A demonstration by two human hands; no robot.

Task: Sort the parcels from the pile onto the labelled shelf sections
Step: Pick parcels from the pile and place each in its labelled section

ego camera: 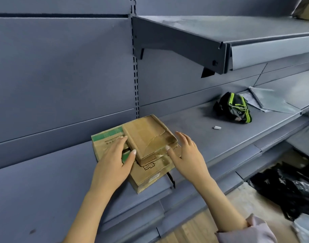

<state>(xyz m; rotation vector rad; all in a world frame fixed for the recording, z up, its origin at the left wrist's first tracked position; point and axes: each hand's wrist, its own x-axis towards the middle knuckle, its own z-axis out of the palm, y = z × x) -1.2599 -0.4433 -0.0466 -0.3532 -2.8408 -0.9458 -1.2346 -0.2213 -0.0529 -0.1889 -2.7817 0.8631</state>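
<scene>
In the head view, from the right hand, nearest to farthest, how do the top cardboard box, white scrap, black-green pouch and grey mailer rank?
1. top cardboard box, beside the right hand
2. white scrap, a little rightward
3. black-green pouch, farther right
4. grey mailer, far right

Small flat brown box point(146, 137), lid creased, lies skewed atop larger printed carton point(150, 172); both on grey shelf point(220, 137), left end, carton's corner at front edge.
</scene>
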